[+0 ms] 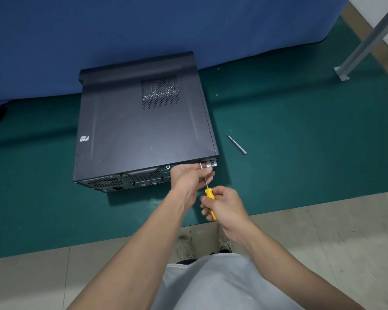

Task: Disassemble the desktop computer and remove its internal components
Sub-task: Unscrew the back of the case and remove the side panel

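1. I see the green mat (289, 130) spread across the middle of the frame, blue cloth behind it.
2. The black metal desktop computer case (141, 128) lies on its side on the mat at centre, side panel closed, rear ports facing me.
3. My right hand (225, 206), lower centre, has its fingers wrapped tight on the yellow-handled screwdriver (210, 203).
4. My left hand (189, 177) pinches the screwdriver's shaft, fingers together, at the case's lower right rear corner.
5. 1 spare silver screwdriver bit (236, 144) lies on the mat, right of the case.
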Tool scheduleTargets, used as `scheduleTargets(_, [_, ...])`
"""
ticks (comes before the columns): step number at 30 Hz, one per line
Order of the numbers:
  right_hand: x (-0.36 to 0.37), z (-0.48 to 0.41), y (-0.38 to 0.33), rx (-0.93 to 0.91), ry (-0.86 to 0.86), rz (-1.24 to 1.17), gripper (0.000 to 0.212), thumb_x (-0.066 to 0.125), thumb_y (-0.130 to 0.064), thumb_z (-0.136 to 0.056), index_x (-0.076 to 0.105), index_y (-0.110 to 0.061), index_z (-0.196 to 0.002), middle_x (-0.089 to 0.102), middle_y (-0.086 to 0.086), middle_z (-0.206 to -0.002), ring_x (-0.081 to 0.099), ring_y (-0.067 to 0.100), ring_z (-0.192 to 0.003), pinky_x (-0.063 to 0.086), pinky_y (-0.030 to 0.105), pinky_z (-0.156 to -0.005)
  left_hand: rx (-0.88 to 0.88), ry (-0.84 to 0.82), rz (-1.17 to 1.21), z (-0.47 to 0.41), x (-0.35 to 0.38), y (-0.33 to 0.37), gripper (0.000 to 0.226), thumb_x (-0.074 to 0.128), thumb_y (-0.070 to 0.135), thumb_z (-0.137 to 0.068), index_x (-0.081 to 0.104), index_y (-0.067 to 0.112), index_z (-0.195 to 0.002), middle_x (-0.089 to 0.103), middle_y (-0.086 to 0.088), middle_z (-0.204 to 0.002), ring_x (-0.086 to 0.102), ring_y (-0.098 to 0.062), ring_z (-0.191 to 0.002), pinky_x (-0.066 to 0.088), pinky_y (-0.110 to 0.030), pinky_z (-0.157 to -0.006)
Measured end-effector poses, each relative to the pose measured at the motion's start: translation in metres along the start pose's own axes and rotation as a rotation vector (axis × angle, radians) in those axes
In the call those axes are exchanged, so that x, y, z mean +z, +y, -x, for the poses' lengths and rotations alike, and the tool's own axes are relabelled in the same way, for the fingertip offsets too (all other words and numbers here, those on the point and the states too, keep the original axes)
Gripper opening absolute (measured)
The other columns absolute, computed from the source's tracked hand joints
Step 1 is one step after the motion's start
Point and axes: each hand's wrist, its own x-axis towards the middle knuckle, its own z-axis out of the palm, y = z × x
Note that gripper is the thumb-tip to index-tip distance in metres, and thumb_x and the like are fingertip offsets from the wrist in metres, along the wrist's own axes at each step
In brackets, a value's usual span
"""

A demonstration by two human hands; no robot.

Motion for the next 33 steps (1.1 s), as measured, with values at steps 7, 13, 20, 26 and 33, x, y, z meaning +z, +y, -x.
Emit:
scheduleTargets(7, [-0.011, 0.007, -0.004, 0.228, -0.304, -0.422, 0.019, 0.055, -0.022, -0.096, 0.065, -0.007, -0.089, 0.063, 0.011, -0.075, 0.057, 0.019, -0.055, 0.043, 0.024, -0.043, -0.044, -0.069, 0.057, -0.004, -0.001, 0.001, 0.011, 0.052, -0.016, -0.089, 0.059, -0.012, -0.097, 0.069, -0.023, -0.082, 0.072, -0.029, -0.074, 0.061, -0.029, -0.068])
scheduleTargets(13, [0.001, 0.004, 0.001, 0.029, -0.014, -0.149, 0.005, 0.056, -0.004, -0.093, 0.059, 0.0, -0.092, 0.057, 0.008, -0.067, 0.049, 0.013, -0.049, 0.037, 0.021, -0.042, 0.009, 0.044, 0.019, 0.001, 0.001, -0.002, 0.009, 0.062, -0.013, -0.086, 0.061, -0.011, -0.095, 0.069, -0.022, -0.085, 0.072, -0.029, -0.076, 0.061, -0.029, -0.066])
scheduleTargets(20, [-0.006, 0.005, 0.003, 0.17, -0.214, -0.467, 0.018, 0.052, -0.008, -0.096, 0.061, 0.006, -0.102, 0.063, 0.021, -0.089, 0.063, 0.025, -0.076, 0.052, 0.034, -0.067, 0.022, 0.027, 0.063, 0.003, 0.002, -0.003, 0.007, 0.053, -0.013, -0.092, 0.058, -0.01, -0.096, 0.066, -0.024, -0.085, 0.07, -0.03, -0.076, 0.061, -0.028, -0.066])
scheduleTargets(26, [0.007, 0.001, 0.006, 0.065, 0.033, -0.149, 0.003, 0.06, -0.007, -0.092, 0.06, -0.005, -0.094, 0.066, 0.009, -0.078, 0.061, 0.013, -0.059, 0.045, 0.026, -0.05, 0.048, 0.019, 0.005, 0.003, -0.005, -0.005, 0.004, 0.064, -0.009, -0.086, 0.062, -0.007, -0.088, 0.07, -0.019, -0.08, 0.072, -0.026, -0.071, 0.061, -0.03, -0.068])
scheduleTargets(33, [-0.004, 0.004, 0.005, 0.129, -0.137, -0.364, 0.014, 0.057, -0.016, -0.095, 0.061, -0.003, -0.092, 0.065, 0.01, -0.073, 0.059, 0.019, -0.056, 0.045, 0.026, -0.046, 0.075, 0.075, -0.112, 0.002, -0.004, -0.004, 0.005, 0.061, -0.007, -0.09, 0.062, -0.007, -0.095, 0.07, -0.023, -0.088, 0.072, -0.025, -0.071, 0.06, -0.027, -0.063])
